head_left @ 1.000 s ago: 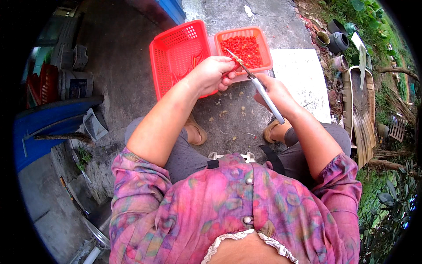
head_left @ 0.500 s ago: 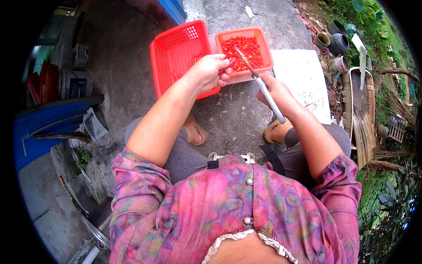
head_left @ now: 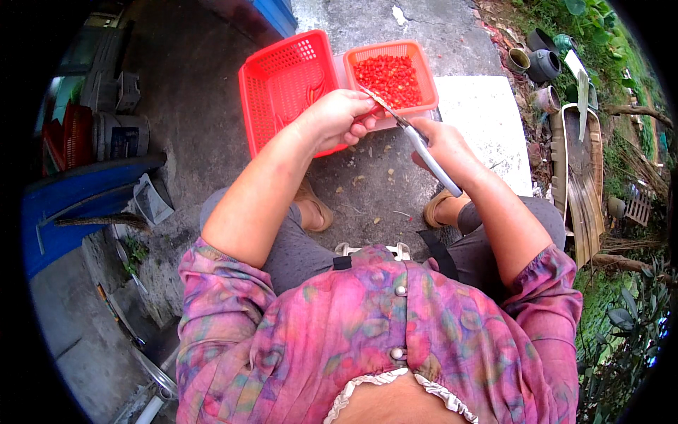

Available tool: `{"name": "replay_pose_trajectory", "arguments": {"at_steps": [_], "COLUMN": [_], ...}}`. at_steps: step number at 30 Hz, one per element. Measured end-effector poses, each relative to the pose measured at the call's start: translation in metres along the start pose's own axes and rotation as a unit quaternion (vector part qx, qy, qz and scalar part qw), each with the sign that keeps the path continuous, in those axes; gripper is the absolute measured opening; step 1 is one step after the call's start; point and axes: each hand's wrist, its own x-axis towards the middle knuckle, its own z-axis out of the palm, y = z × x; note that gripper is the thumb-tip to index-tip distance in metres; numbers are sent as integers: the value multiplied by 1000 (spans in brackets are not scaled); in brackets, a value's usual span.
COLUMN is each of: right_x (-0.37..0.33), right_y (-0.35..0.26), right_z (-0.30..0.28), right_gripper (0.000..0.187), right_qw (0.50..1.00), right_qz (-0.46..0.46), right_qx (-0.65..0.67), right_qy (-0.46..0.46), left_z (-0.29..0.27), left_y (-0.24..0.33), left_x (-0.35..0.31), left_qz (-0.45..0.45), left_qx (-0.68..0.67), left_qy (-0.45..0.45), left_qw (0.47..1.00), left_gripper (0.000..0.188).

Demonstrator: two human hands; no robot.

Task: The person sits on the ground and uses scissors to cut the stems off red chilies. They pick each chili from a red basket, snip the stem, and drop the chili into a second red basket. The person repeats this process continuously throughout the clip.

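My left hand (head_left: 344,119) is closed in a pinch over the front of the baskets, on a red chili pepper mostly hidden by the fingers. My right hand (head_left: 445,150) grips a pair of scissors (head_left: 436,164) with pale grey handles. Their blades point up and left, meeting the left fingertips. Just beyond, an orange-red basket (head_left: 385,48) holds many small cut chili pieces (head_left: 388,76). Left of it stands a larger red perforated basket (head_left: 248,106), with several long red chilies (head_left: 315,92) at its bottom, partly behind my left hand.
A pale tray (head_left: 388,124) shows under the smaller basket, and a white board (head_left: 484,124) lies to its right. My feet rest on the concrete below. Pots (head_left: 544,67) and a long weathered trough (head_left: 568,152) line the planted right side; a bucket (head_left: 123,136) stands left.
The scissors have moved left and slightly down, so their blades now reach my left fingertips. My left hand has barely shifted, and less of the chili pepper shows.
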Motion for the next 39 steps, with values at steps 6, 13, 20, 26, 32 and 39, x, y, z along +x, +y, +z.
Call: {"name": "replay_pose_trajectory", "arguments": {"at_steps": [6, 13, 20, 26, 32, 39], "right_x": [-3, 0, 2, 0, 3, 8], "right_y": [-11, -1, 4, -7, 4, 21], "right_z": [-3, 2, 5, -1, -1, 9], "right_gripper": [23, 26, 38, 28, 23, 38], "right_qw": [1000, 998, 998, 999, 998, 996], "right_qz": [23, 0, -11, 52, 56, 35], "right_qx": [1, 2, -26, -1, 31, 75], "right_qy": [1, 66, 59, 5, -3, -16], "left_z": [-3, -1, -10, -7, -1, 6], "left_y": [-1, 2, 4, -2, -3, -5], "left_x": [1, -2, -4, 1, 3, 1], "left_qz": [16, 8, -41, -19, 34, 89], "left_qx": [-28, -96, -3, 64, 136, 87], "left_qy": [34, 23, 55, 99, 148, 101], "left_qw": [999, 995, 998, 993, 979, 987], "left_gripper": [15, 20, 21, 22, 22, 23]}}
